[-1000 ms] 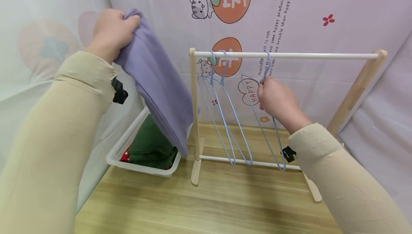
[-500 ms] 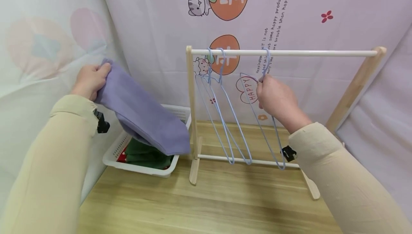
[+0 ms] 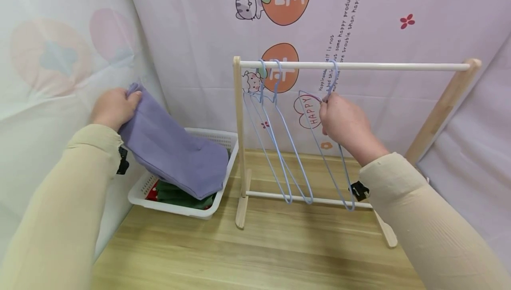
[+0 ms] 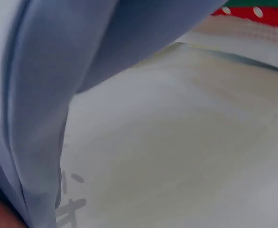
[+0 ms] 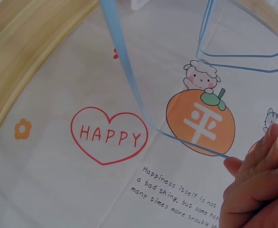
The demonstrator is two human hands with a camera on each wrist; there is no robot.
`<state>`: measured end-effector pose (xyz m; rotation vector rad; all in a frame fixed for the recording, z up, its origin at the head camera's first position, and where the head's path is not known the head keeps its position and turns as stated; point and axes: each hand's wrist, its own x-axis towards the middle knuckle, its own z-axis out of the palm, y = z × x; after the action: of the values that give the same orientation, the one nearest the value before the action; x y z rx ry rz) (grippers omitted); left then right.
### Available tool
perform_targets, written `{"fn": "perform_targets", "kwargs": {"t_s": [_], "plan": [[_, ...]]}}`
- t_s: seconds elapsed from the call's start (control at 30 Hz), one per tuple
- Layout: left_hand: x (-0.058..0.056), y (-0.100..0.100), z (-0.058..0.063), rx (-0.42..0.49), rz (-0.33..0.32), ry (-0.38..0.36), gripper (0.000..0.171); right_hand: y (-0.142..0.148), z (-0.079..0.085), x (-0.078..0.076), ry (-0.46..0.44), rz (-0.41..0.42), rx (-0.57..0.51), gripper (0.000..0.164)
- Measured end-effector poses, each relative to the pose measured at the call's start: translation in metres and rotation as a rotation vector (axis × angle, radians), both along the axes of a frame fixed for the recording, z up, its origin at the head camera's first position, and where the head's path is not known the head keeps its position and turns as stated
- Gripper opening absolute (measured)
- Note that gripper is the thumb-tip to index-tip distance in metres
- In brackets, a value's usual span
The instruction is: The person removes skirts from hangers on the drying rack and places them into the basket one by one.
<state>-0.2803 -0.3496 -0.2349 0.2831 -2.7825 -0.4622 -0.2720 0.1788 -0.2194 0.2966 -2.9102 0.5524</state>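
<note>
My left hand point(image 3: 115, 107) grips one end of a folded purple cloth garment point(image 3: 175, 148). Its lower end lies over the dark green cloth point(image 3: 181, 196) in the white plastic basket point(image 3: 171, 210). In the left wrist view the purple garment point(image 4: 49, 95) fills the left side, and only a bit of the hand shows at the bottom corner. My right hand point(image 3: 345, 123) pinches a blue wire hanger point(image 3: 325, 163) near its neck, its hook over the rack's white bar point(image 3: 391, 66). The right wrist view shows curled fingers point(image 5: 257, 175) on that hanger's wire.
Two more blue hangers point(image 3: 293, 148) hang at the left end of the wooden-legged rack point(image 3: 239, 148), right beside the basket. Red dotted cloth point(image 3: 152, 192) shows at the basket's front left. A printed curtain point(image 3: 191, 50) stands behind, above the wooden tabletop point(image 3: 255, 254).
My left hand has come down and left, lowering the purple garment from high above the basket until its far end rests in it. My right hand stays on the hanger.
</note>
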Motion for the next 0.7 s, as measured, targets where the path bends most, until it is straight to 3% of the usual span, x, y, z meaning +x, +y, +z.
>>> {"fn": "perform_targets", "kwargs": {"t_s": [0.3, 0.7], "plan": [[-0.004, 0.008, 0.000, -0.082, 0.068, -0.030, 0.072, 0.001, 0.000, 0.000, -0.007, -0.009, 0.016, 0.041], [-0.008, 0.018, -0.010, -0.172, 0.068, -0.012, 0.057, 0.002, 0.000, 0.000, 0.002, -0.005, 0.014, 0.039]]}}
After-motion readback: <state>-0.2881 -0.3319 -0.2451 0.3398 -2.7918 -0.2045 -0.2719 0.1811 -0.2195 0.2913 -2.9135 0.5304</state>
